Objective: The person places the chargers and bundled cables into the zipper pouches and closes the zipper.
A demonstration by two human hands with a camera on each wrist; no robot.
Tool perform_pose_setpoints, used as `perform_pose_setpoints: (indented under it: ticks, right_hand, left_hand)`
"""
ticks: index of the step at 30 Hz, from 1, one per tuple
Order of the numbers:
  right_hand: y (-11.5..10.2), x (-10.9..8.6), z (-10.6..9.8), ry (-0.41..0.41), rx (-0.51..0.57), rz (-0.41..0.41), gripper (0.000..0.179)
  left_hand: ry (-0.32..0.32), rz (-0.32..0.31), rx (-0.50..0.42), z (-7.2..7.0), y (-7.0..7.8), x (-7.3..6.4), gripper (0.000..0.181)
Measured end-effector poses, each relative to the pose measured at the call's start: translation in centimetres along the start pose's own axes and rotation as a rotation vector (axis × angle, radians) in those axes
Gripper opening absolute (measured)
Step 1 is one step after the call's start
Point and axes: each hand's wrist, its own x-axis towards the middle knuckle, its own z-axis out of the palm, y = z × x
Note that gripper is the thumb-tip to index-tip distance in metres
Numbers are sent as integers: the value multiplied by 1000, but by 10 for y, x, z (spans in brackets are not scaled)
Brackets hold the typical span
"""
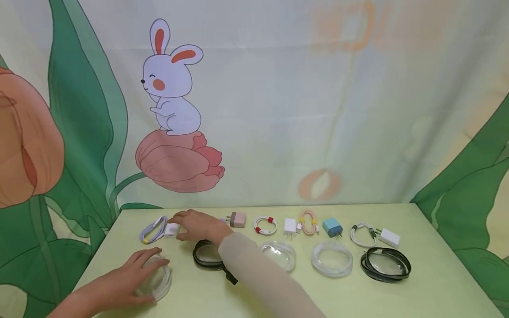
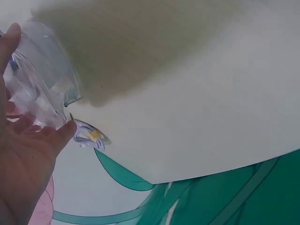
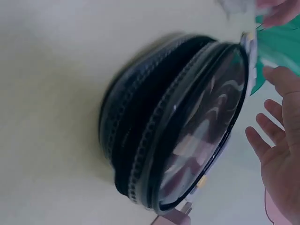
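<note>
- Both hands are over a pale yellow-green table (image 1: 437, 265): the left hand (image 1: 133, 276) at near left, the right hand (image 1: 200, 226) farther back.
- Left: fingers spread and curved over the far edge of a clear, pale-rimmed round case (image 1: 164, 289), thumb at its near edge, holding it at the table's left front. The fingers cover part of it; what it contains cannot be told.
- Right: fingers slightly parted and loosely bent at a white charger (image 1: 171, 230) in the back row. Whether they touch it cannot be told; the right wrist view is blurred.
- That charger lies just right of a coiled lavender cable (image 1: 153, 232) with a yellow tie.
- A black-rimmed round case (image 1: 196, 261) sits partly behind the beige sleeve (image 1: 254, 260); its clear window shows reflections.
- Farther right lie two more clear cases (image 1: 332, 273) and another black-rimmed case (image 1: 374, 276), table colour showing through their windows.
- Behind these: a pink charger (image 1: 238, 220), a white cable with red ties (image 1: 258, 231), a blue charger (image 1: 331, 226) and more.
- A backdrop shows a cartoon rabbit (image 1: 176, 115) on a tulip.
</note>
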Motion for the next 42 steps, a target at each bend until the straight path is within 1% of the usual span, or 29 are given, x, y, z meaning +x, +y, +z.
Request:
perform_pose_setpoints:
  ticks: [2, 4, 6, 9, 14, 17, 21, 23, 25, 27, 30, 32, 34, 35, 39, 40, 42]
  right_hand:
    - [2, 6, 1, -14, -1, 20, 59]
    - [1, 12, 1, -29, 4, 37, 61]
    - [-2, 19, 1, -34, 0, 43, 64]
    - [-7, 30, -1, -37, -13, 53, 66]
    - [-17, 52, -3, -50, -16, 100, 70]
    - [-25, 65, 1, -63, 11, 135, 72]
    - [-34, 74, 12, -96, 12, 162, 72]
    - [-38, 76, 17, -116, 5, 177, 69]
    - [-40, 77, 20, -110, -22, 171, 65]
    - [-41, 79, 18, -80, -41, 153, 56]
    - [-37, 76, 17, -31, -87, 98, 40]
    - [-34, 75, 16, -19, -101, 78, 35]
    - [-32, 74, 16, -27, -101, 64, 41]
    - [-31, 74, 15, -43, -74, 76, 45]
    - [-29, 73, 16, -118, -15, 106, 61]
    - [-29, 73, 17, -135, 5, 115, 62]
    - [-27, 74, 18, -147, -2, 106, 60]
  left_hand:
    - [23, -35, -24, -1, 2, -2, 82]
    - [31, -64, -55, -1, 4, -3, 82]
    - [23, -87, -87, 0, 4, -5, 84]
    - [21, -91, -96, 0, 2, -4, 86]
    - [13, -71, -99, 0, -1, -2, 86]
    - [16, -46, -104, 0, -2, 0, 84]
    - [-3, -30, -104, 4, -1, 3, 84]
    - [-15, -34, -97, 5, -1, 4, 84]
    - [13, -13, -68, 7, -2, 4, 83]
    - [54, 11, -23, 7, -4, 2, 82]
    - [108, 53, 38, 10, -5, 1, 80]
    - [100, 54, 47, 11, -5, 2, 80]
    - [74, 46, 32, 11, -5, 3, 81]
    - [62, 42, 24, 10, -5, 3, 81]
    - [-19, -18, -52, 6, -4, 5, 83]
    - [-35, -34, -66, 6, -4, 5, 83]
    - [-44, -48, -82, 5, -4, 4, 83]
